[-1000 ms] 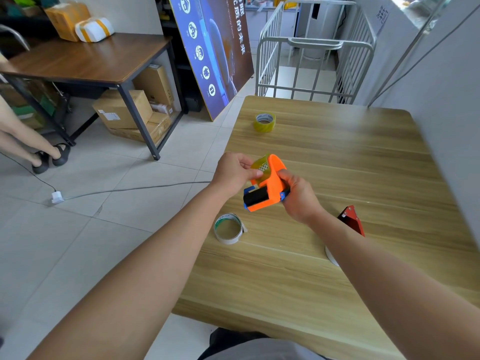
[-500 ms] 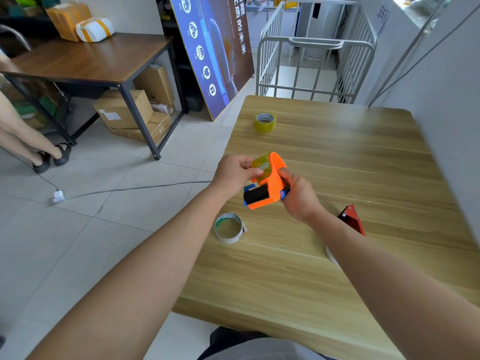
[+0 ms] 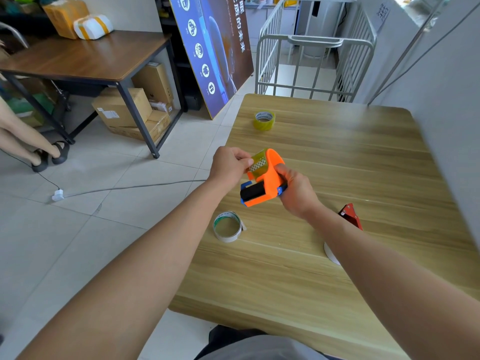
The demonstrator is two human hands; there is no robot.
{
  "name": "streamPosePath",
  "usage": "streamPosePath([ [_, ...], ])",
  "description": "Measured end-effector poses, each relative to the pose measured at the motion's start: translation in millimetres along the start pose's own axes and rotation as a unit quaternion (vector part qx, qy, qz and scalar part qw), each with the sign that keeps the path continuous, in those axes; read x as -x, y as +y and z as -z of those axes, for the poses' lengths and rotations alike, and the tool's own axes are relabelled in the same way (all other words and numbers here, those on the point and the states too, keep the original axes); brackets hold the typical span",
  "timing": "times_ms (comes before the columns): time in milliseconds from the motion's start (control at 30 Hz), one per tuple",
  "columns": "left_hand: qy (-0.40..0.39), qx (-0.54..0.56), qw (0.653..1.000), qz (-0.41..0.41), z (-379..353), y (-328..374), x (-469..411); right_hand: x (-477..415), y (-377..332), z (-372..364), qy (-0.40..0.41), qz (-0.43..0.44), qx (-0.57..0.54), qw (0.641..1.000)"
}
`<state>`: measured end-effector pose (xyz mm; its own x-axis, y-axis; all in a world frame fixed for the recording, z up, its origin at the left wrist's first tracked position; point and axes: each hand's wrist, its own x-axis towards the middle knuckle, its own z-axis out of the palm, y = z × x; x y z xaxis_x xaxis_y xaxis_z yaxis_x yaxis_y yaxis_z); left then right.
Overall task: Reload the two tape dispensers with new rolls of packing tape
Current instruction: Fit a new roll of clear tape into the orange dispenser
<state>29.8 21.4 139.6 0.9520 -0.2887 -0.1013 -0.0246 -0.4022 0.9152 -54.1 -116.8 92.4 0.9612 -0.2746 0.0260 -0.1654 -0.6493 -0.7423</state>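
Observation:
An orange tape dispenser with a black roller and blue trim is held above the wooden table. My right hand grips its body from the right. A yellowish tape roll sits inside it, and my left hand pinches the tape's loose end at the roll. A red dispenser lies on the table behind my right forearm, mostly hidden, with a white roll edge showing below it. A full yellowish tape roll stands at the table's far left. An empty white cardboard core lies near the left edge.
A grey wall runs along the table's right side. A metal cage trolley stands beyond the far edge. To the left are a tiled floor with a cable, a brown table over cardboard boxes, a blue poster board, and a person's feet.
The dispenser and both hands have stayed almost in place. My left fingers have shifted slightly on the tape end at the roll.

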Motion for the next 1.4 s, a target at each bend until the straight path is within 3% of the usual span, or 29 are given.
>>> streamPosePath([
  [133, -0.006, -0.009, 1.0, -0.002, -0.6, 0.6, 0.9, -0.7, -0.9, -0.2, -0.03, -0.033, -0.054, 0.998],
  [467, -0.024, -0.009, 1.0, -0.006, -0.7, 0.6, 2.0, 2.4, -2.5, 5.0, -0.001, 0.004, 0.036, 0.999],
  [867, 0.002, 0.01, 1.0, 0.019, 0.1, 0.3, 4.3, 4.5, -3.8, 2.2, 0.003, 0.017, 0.043, 0.999],
  [1167, -0.036, -0.008, 0.999, 0.009, 3.4, 1.9, 3.9, 5.7, -6.9, 8.2, 0.007, 0.038, 0.046, 0.998],
  [1400, 0.027, -0.088, 0.996, -0.021, -3.3, 1.2, 8.1, 11.2, -10.3, 6.0, 0.005, 0.066, 0.074, 0.995],
])
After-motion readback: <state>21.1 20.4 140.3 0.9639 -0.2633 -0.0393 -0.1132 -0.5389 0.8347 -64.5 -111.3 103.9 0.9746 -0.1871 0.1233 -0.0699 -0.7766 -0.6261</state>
